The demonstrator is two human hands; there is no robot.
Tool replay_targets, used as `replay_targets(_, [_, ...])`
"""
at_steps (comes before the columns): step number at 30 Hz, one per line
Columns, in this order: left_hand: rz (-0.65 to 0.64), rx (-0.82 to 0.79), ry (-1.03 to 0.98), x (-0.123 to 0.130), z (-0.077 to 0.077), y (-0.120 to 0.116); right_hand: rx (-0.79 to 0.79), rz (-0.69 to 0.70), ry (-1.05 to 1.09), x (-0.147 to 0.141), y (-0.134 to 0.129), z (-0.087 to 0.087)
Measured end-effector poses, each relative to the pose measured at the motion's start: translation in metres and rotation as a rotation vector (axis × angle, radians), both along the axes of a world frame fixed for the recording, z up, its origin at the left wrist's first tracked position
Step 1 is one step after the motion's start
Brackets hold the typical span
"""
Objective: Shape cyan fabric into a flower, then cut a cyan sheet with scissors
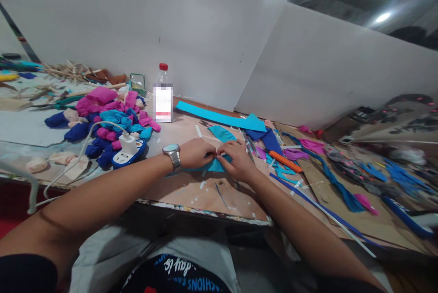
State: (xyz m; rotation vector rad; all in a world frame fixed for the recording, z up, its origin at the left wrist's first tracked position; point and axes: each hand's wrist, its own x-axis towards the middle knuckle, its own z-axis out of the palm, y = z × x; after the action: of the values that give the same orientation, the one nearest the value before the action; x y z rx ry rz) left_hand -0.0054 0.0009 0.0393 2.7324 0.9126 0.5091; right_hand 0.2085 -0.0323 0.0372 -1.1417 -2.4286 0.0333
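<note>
Both hands meet at the middle of the work table over a light-blue paper piece [219,165]. My left hand [198,153], with a metal watch on its wrist, has its fingers bent and pinched at the paper's upper edge. From the other side my right hand [237,158] pinches the same piece, its fingertips touching those of the left. Just beyond the fingers lies another light-blue piece [222,133]. A long light-blue strip [212,115] rests behind it, near the wall.
To the left sit a blue-and-white power strip [129,152] with a plug and cord, and a heap of pink and blue bundles [112,115]. A red-capped bottle [163,101] stands behind. An orange utility knife [284,161] and scraps lie right. The table's front edge [205,213] is close.
</note>
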Motion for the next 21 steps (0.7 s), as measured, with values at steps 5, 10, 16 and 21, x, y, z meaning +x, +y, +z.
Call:
replay_targets(5, [0.007,0.063,0.076,0.0008,0.0006,0.0001,-0.014,-0.004,-0.008,0.0004,0.0002,-0.0002])
replay_targets(10, [-0.001,0.072,0.103,0.0015,0.0004,0.0006,-0.036,0.000,-0.003,0.0003,0.0002,0.0003])
replay_targets(16, [-0.007,0.052,0.093,0.0020,-0.0001,0.0000,-0.067,0.003,-0.025,-0.0008,-0.0001,0.0013])
replay_targets(21, [-0.013,0.029,-0.003,0.0004,-0.0036,0.0030,-0.029,-0.014,0.009,-0.0004,0.0012,-0.0002])
